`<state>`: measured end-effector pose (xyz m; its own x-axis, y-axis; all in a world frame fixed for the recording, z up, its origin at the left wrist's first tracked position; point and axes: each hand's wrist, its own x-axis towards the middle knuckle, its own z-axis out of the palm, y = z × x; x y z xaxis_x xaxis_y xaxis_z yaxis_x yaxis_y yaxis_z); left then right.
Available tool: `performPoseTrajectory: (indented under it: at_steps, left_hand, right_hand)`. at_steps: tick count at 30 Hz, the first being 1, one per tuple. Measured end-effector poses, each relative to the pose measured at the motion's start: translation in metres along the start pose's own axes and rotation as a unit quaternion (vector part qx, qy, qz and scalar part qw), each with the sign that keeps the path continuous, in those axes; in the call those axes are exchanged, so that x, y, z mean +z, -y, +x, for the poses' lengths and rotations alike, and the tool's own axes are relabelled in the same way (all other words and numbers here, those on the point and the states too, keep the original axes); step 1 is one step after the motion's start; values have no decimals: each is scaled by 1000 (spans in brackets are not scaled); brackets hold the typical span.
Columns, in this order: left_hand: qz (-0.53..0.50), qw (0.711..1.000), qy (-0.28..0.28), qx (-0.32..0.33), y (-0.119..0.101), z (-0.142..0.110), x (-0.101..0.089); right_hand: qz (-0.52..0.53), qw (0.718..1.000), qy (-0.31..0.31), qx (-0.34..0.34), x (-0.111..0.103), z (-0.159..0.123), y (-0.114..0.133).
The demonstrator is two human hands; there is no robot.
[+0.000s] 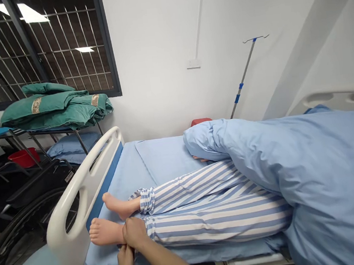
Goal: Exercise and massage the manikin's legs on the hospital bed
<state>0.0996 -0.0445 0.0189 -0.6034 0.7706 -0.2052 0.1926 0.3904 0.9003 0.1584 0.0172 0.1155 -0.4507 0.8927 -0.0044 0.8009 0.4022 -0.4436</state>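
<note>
Both my right hand [135,232] and left hand [126,258] are curled closed round the near foot [108,232] at the ankle, and yeah, the quilt [296,156]'s already off the shins [182,230].

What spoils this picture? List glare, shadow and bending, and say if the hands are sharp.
Head view: lamp reflections glare in the window; a broad soft shadow crosses the wall at right; the wheelchair sinks into darkness; wide-angle stretch seems to skew the footboard; the left hand and right hand look reasonably sharp.
</note>
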Motion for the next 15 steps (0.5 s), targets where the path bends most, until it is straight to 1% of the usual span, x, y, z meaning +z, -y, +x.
performPoseTrajectory:
  at_steps: [2,4,6,8,10,11,13,14,15]
  left_hand:
    - [40,998,33,19,-8,-5,-17]
    - [82,994,69,36,-20,-10,-34]
    - [130,987,74,61,-38,-11,-47]
    - [183,975,37,117,-62,-7,-55]
    - [242,949,-34,197,-88,4,-59]
    - [272,929,-74,239,-101,11,-59]
    - [344,874,-158,304,-122,28,-62]
    - [386,843,-188,324,-131,38,-63]
    - [428,815,-203,335,-139,47,-65]
  right_hand:
    - [22,999,-27,-31,-5,2,-5]
    - [27,997,-53,-52,-10,8,-9]
    - [20,995,-67,-67,-16,16,-11]
    - [0,994,-67,-83,-20,26,-13]
    - [-44,992,-43,-110,-22,36,-15]
    - [-68,989,-25,-125,-22,41,-15]
    - [-103,984,6,-148,-19,51,-16]
    - [-113,982,15,-150,-17,55,-16]
    - [-119,982,19,-144,-14,59,-16]
